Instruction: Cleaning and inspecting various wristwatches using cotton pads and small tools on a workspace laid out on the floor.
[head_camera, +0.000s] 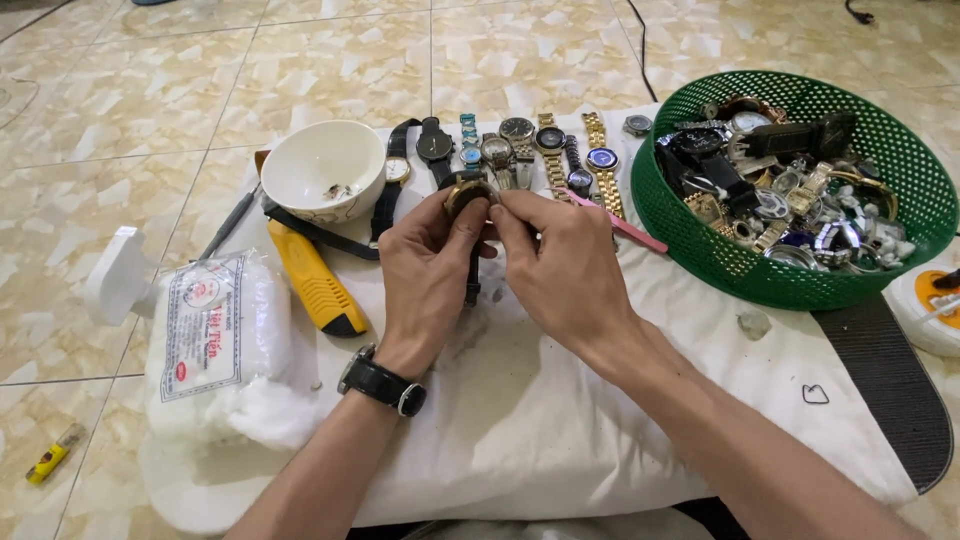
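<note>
My left hand (425, 270) grips a gold-cased wristwatch (466, 192) with a dark strap, held up over a white cloth (540, 420). Fingers of my right hand (560, 265) pinch at the right side of that watch's case. A black watch is strapped on my left wrist (385, 385). Just behind the hands a row of wristwatches (520, 145) lies side by side on the cloth, some with metal bands, some with dark straps. A thin pink tool (625, 225) lies beside my right hand.
A green plastic basket (900, 130) at the right holds several watches and parts. A white bowl (320, 165), a yellow utility knife (315, 280) and a bag of white cotton (215, 340) sit at the left. A dark mat (890, 380) lies at the right on the tiled floor.
</note>
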